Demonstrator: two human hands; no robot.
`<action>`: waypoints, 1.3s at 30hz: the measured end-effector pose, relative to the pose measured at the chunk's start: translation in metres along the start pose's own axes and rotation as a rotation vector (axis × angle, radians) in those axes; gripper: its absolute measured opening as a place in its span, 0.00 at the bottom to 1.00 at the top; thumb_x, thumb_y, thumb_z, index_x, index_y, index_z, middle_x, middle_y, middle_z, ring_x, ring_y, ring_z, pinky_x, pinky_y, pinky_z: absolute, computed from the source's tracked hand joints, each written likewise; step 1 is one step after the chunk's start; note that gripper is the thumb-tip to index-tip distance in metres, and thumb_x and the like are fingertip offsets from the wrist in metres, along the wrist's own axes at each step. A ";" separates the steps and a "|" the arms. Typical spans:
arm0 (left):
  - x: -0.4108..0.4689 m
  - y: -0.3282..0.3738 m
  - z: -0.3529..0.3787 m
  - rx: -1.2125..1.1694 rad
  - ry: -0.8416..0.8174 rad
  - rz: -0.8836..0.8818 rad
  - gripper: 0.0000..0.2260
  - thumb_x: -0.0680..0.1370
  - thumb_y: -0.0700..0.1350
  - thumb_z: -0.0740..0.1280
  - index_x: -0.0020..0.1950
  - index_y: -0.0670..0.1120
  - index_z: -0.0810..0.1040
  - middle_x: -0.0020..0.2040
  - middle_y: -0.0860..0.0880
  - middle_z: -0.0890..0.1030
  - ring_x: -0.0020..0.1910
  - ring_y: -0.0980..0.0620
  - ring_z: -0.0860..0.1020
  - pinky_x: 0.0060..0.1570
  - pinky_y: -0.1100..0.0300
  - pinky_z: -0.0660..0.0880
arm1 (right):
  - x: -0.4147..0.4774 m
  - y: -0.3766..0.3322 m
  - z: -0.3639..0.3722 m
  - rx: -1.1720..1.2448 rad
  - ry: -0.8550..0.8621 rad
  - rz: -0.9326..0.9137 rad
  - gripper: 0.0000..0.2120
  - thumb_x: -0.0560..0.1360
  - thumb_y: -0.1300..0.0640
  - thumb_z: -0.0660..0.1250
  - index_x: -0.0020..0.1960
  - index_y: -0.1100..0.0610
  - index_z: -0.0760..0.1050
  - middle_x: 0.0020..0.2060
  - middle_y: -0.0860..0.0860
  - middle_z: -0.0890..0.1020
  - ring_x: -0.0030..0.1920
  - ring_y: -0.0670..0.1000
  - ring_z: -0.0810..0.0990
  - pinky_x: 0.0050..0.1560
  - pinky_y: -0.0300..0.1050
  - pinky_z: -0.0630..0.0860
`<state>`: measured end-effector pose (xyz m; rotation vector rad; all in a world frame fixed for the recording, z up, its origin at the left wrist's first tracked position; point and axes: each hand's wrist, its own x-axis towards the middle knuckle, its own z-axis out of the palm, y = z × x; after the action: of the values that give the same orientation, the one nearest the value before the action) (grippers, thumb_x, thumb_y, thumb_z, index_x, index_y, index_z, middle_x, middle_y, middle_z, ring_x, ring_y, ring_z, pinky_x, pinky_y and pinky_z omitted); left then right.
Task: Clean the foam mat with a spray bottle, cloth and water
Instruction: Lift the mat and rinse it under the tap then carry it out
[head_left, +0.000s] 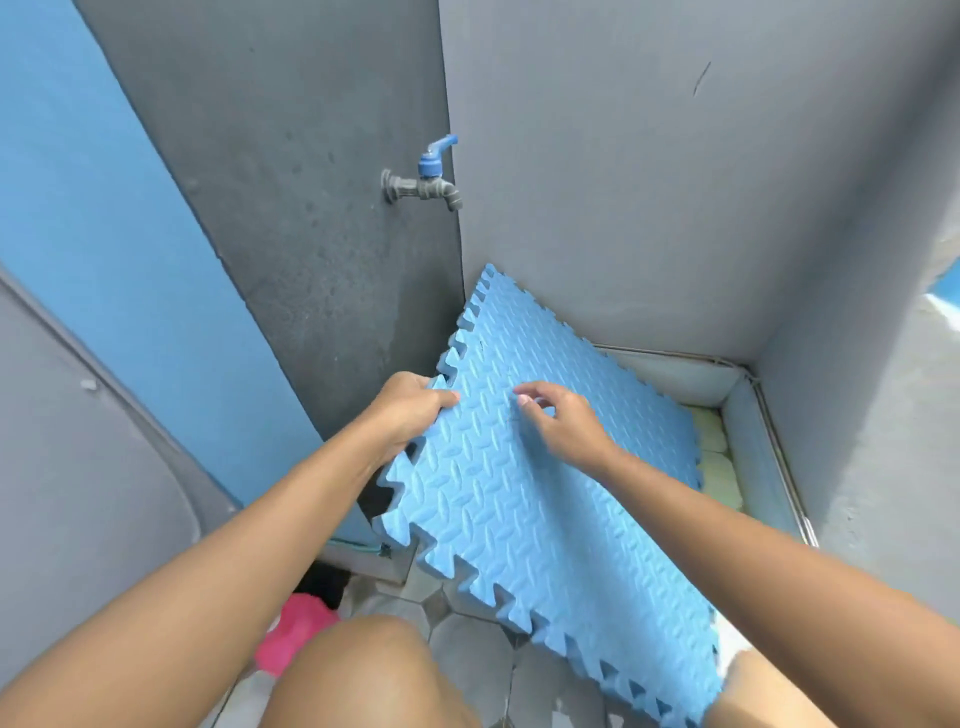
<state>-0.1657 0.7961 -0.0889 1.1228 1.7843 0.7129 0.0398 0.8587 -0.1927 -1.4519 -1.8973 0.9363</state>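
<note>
A blue foam mat (545, 499) with a jigsaw edge and ribbed surface leans tilted in the corner, its far tip against the grey wall. My left hand (410, 410) grips its left toothed edge, thumb on top. Above the mat's upper middle my right hand (566, 421) hovers with its fingers spread, holding nothing; whether the fingertips touch the foam I cannot tell. No spray bottle or cloth shows.
A grey tap with a blue handle (428, 179) sticks out of the dark wall above the mat. A low tiled basin rim (737, 410) lies behind the mat. A pink object (296, 634) sits on the floor by my left knee (358, 675).
</note>
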 end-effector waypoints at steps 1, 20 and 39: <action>-0.005 0.007 -0.009 0.021 0.008 0.032 0.19 0.81 0.44 0.69 0.32 0.48 0.69 0.23 0.54 0.67 0.17 0.58 0.64 0.22 0.65 0.61 | 0.016 -0.014 -0.014 0.020 0.033 -0.019 0.10 0.83 0.51 0.63 0.60 0.50 0.81 0.53 0.47 0.84 0.52 0.48 0.80 0.55 0.43 0.73; -0.008 0.013 -0.074 0.078 0.078 0.175 0.16 0.83 0.49 0.66 0.36 0.47 0.70 0.28 0.51 0.65 0.24 0.55 0.61 0.27 0.61 0.60 | 0.221 -0.229 -0.076 -0.289 0.076 -0.496 0.24 0.81 0.44 0.52 0.34 0.59 0.61 0.31 0.56 0.69 0.33 0.56 0.66 0.36 0.51 0.62; -0.014 0.015 -0.079 0.052 0.058 0.172 0.17 0.82 0.52 0.67 0.35 0.47 0.76 0.32 0.47 0.74 0.32 0.48 0.70 0.37 0.56 0.68 | 0.184 -0.157 -0.051 0.443 0.394 -0.145 0.18 0.84 0.46 0.54 0.40 0.53 0.69 0.35 0.48 0.71 0.38 0.45 0.67 0.45 0.45 0.66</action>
<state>-0.2275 0.7888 -0.0361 1.3141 1.7779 0.8118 -0.0563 1.0204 -0.0317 -1.1181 -1.3803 0.8582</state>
